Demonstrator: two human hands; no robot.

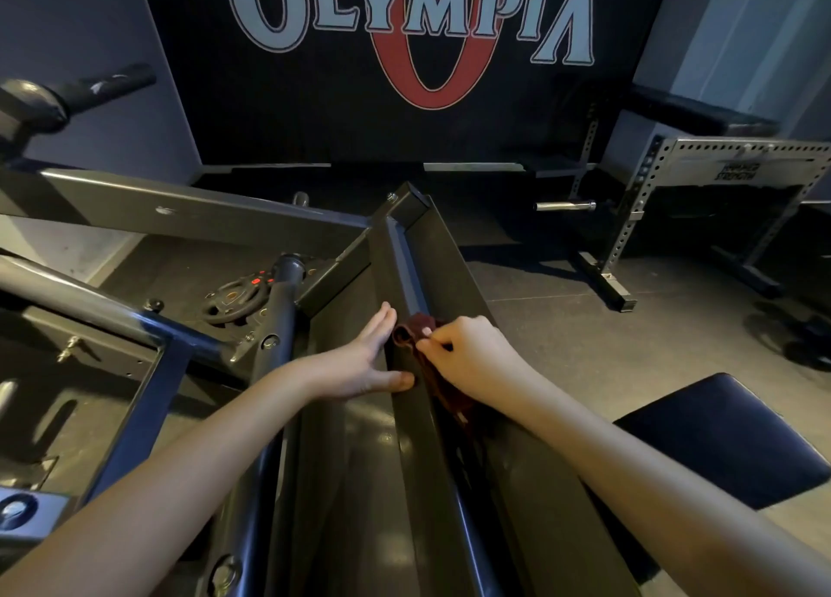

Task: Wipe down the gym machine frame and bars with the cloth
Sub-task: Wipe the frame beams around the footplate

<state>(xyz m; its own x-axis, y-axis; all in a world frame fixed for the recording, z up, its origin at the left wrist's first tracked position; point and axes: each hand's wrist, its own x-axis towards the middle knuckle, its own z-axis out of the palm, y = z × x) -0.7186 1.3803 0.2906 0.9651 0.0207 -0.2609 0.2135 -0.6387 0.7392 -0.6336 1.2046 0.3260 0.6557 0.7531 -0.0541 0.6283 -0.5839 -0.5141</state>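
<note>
the dark floor [562, 349] carries the machine frame [449, 259] and, well apart, a grey perforated rack [602, 277].

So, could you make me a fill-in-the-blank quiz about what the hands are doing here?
1. The right hand pinches a dark red ___.
2. The left hand lies flat against the frame, holding ___.
3. The banner on the wall reads ___.
Missing words: cloth; nothing; Olympia.
</note>
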